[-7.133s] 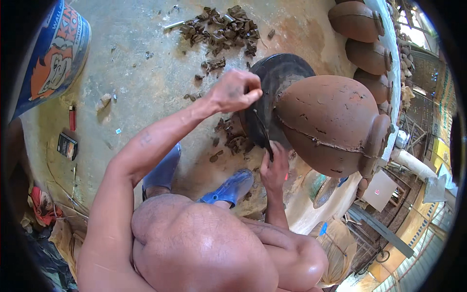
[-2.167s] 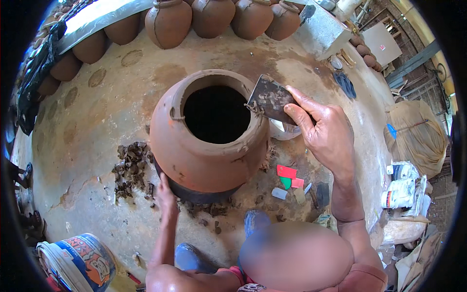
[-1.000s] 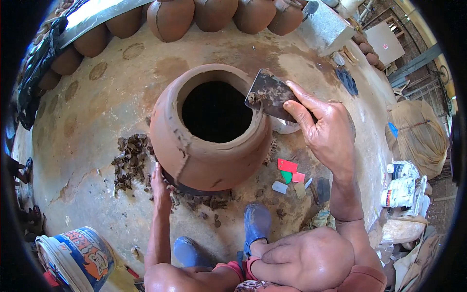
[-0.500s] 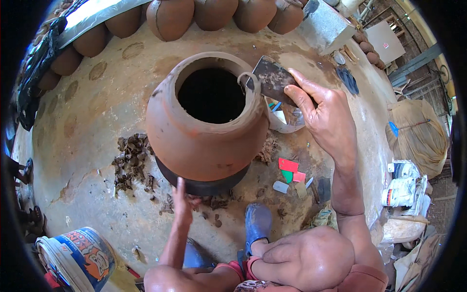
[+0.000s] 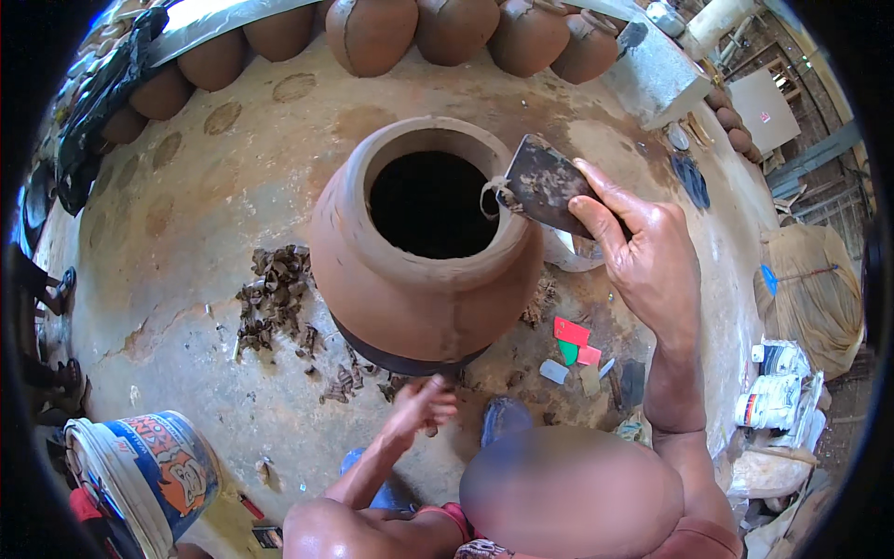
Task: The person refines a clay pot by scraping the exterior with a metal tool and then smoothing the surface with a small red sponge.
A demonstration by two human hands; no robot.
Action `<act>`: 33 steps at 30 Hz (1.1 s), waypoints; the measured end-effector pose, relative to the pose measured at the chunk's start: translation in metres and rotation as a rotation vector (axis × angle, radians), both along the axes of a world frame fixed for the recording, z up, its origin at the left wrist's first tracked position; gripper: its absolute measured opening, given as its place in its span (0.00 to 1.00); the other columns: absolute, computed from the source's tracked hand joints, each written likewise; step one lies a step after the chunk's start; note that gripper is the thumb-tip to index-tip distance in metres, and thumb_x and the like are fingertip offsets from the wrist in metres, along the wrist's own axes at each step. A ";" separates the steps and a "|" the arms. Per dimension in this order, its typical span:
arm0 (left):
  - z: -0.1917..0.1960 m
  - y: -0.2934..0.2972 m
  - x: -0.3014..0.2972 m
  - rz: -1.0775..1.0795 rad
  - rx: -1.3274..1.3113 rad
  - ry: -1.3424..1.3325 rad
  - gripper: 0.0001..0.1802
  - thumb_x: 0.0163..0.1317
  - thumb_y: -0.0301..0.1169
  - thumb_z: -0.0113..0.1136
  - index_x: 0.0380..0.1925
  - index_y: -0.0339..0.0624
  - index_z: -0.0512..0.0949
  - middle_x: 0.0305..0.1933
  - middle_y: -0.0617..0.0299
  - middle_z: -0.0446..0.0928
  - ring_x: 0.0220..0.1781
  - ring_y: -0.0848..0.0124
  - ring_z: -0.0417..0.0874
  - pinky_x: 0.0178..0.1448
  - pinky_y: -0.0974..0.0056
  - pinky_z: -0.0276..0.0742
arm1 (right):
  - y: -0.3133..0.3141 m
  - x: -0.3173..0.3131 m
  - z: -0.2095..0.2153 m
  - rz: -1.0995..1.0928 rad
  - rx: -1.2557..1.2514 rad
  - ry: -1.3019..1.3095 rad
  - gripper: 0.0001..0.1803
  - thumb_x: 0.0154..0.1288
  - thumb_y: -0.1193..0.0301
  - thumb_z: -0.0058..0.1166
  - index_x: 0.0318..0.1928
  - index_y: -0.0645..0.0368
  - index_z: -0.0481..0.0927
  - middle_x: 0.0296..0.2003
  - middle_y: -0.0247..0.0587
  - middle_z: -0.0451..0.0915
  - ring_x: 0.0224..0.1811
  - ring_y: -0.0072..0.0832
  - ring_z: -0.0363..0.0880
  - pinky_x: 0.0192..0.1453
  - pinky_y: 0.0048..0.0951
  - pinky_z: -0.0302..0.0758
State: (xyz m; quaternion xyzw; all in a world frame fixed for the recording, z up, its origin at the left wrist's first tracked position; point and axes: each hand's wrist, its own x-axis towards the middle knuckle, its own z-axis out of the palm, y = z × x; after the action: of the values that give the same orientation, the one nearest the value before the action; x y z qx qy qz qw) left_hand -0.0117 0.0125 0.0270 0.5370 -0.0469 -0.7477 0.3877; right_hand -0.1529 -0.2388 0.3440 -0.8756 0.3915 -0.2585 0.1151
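A large brown clay pot [image 5: 424, 312] with a wide dark mouth stands on a dark round base [image 5: 400, 359] in front of me. Between the thumb and fingers of my right hand [image 5: 643, 247] is a thin dark scraper [image 5: 549, 184], smeared with clay. Its left edge meets the right side of the pot's rim, where a thin curl of clay shaving [image 5: 489, 198] hangs over the mouth. Low down, close to the near side of the base, my left hand [image 5: 424, 408] is empty, its fingers loosely bent and apart.
Dark clay shavings [image 5: 275, 293] lie left of the pot. Small coloured plastic pieces [image 5: 571, 331] lie to its right. A blue and white bucket [image 5: 154, 475] stands at near left. Several clay pots [image 5: 372, 37] line the far side, beside a pale block [image 5: 656, 74].
My left hand has moved right along the near side of the base, and its raised finger has bent. The scraper stays at the rim. The whole view has shifted a little.
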 end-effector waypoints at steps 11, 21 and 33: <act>-0.043 -0.021 0.056 0.624 -0.025 -0.486 0.33 0.81 0.61 0.51 0.63 0.43 0.73 0.52 0.54 0.83 0.38 0.66 0.87 0.32 0.66 0.80 | 0.006 -0.008 0.000 -0.002 -0.057 0.052 0.21 0.77 0.68 0.66 0.64 0.64 0.85 0.45 0.62 0.91 0.45 0.27 0.92 0.47 0.32 0.84; -0.027 -0.016 0.072 0.458 -0.101 -0.267 0.45 0.74 0.66 0.58 0.77 0.48 0.61 0.67 0.52 0.78 0.54 0.58 0.89 0.50 0.45 0.85 | 0.006 -0.014 0.000 -0.069 0.063 0.018 0.20 0.77 0.69 0.65 0.64 0.65 0.85 0.47 0.63 0.90 0.47 0.27 0.92 0.50 0.32 0.84; -0.003 0.004 -0.005 0.052 0.083 0.017 0.44 0.76 0.67 0.56 0.71 0.39 0.66 0.57 0.48 0.84 0.48 0.59 0.92 0.45 0.56 0.85 | -0.005 -0.002 -0.012 -0.031 -0.039 -0.050 0.24 0.75 0.59 0.66 0.60 0.66 0.87 0.45 0.64 0.87 0.43 0.54 0.91 0.46 0.43 0.85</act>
State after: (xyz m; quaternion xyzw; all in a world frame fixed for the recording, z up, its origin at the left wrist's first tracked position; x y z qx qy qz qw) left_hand -0.0164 0.0162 0.0238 0.5474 0.0016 -0.7431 0.3848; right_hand -0.1548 -0.2439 0.3320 -0.8648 0.3968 -0.2895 0.1038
